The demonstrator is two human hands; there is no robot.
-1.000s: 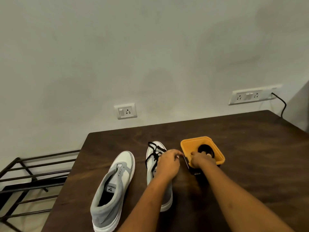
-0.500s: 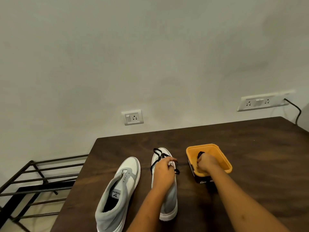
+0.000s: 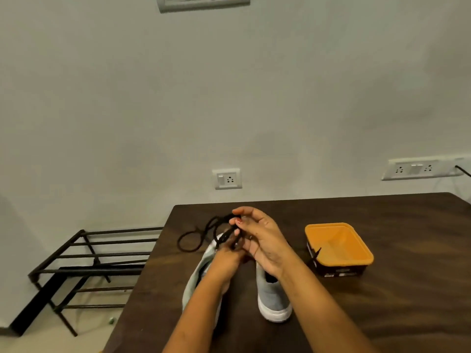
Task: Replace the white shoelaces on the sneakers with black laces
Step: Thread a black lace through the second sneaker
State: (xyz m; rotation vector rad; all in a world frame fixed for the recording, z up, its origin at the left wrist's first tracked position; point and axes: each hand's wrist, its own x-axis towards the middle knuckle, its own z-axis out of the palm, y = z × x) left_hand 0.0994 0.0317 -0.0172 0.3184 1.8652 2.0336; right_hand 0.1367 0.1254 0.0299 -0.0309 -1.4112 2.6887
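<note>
Two grey-and-white sneakers stand side by side on the dark wooden table [image 3: 382,314], heels toward me. The left sneaker [image 3: 197,273] is mostly hidden by my left arm; the right sneaker [image 3: 274,296] shows its heel and grey collar. A black lace [image 3: 196,238] loops over the table beyond the left shoe's toe. My left hand [image 3: 226,256] holds part of this lace above the shoes. My right hand [image 3: 257,235] is raised just above it, fingertips pinching the lace's upper strands. No white laces show.
An orange square tub [image 3: 339,247] with a dark base sits on the table to the right of the shoes, a black lace end sticking up at its near left rim. A black metal shoe rack [image 3: 89,261] stands on the floor to the left. Wall sockets [image 3: 226,178] are behind.
My right hand left the orange tub and came over to the shoes, joining my left hand on the black lace. The lace now hangs lifted between both hands. The camera shifted right.
</note>
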